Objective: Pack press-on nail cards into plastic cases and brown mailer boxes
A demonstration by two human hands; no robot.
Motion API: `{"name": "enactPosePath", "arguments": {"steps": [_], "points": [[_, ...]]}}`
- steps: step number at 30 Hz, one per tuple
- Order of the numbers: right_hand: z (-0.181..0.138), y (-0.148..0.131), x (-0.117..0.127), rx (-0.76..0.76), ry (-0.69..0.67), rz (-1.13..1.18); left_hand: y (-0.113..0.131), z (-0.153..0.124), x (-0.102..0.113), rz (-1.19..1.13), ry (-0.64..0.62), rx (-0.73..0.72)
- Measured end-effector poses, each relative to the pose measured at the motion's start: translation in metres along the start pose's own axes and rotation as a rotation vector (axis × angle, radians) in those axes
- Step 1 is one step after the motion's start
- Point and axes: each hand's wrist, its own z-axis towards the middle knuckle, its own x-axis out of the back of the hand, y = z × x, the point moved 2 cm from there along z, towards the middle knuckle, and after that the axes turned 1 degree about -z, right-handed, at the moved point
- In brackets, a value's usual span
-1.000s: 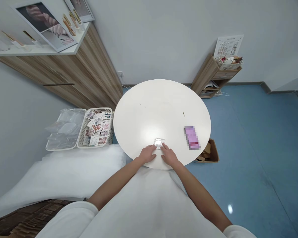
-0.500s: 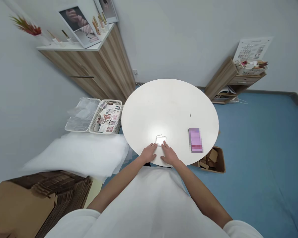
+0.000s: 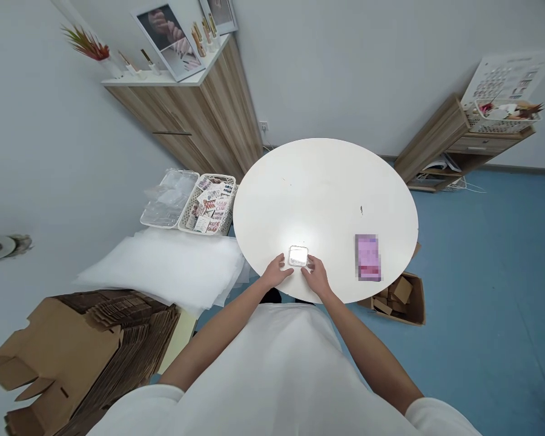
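A small, shiny, whitish square thing (image 3: 298,256) with rounded corners lies flat near the front edge of the round white table (image 3: 327,175). Its exact kind is hard to make out in the glare. To its left, my left hand (image 3: 275,274) rests with thumb and fingers apart, a small gap from its side. On the other side, my right hand (image 3: 317,277) has its fingers spread, with the fingertips at or close to the right edge of the square.
A phone (image 3: 367,257) with a blurred-out pink screen lies on the table's right. Left of the table stand a basket of carded items (image 3: 211,206), white foam sheets (image 3: 163,260) and stacked cardboard (image 3: 82,339). A cardboard box (image 3: 415,303) sits on the floor at right.
My hands have moved apart, from the near corners of the square thing to either side of it. The whole view has shifted slightly, with the surroundings now further right.
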Motion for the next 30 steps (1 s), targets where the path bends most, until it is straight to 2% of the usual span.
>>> {"name": "enactPosePath", "arguments": {"steps": [4,8,18,22,25,30], "points": [[0.016,-0.005,-0.008,-0.123,0.009,0.131,0.003,0.006,0.002,-0.047,-0.053,-0.003],[0.033,-0.023,-0.022,-0.151,0.005,0.145,-0.008,0.018,0.021,-0.048,-0.048,-0.005],[0.096,-0.101,-0.1,-0.195,-0.092,0.222,-0.051,0.059,0.118,-0.057,0.169,0.003],[0.117,-0.126,-0.122,-0.168,-0.113,0.259,-0.058,0.073,0.147,-0.097,0.238,0.006],[0.127,-0.137,-0.131,-0.162,-0.095,0.283,-0.06,0.082,0.156,-0.132,0.268,-0.007],[0.133,-0.14,-0.136,-0.17,-0.067,0.299,-0.062,0.086,0.157,-0.142,0.268,-0.052]]}}
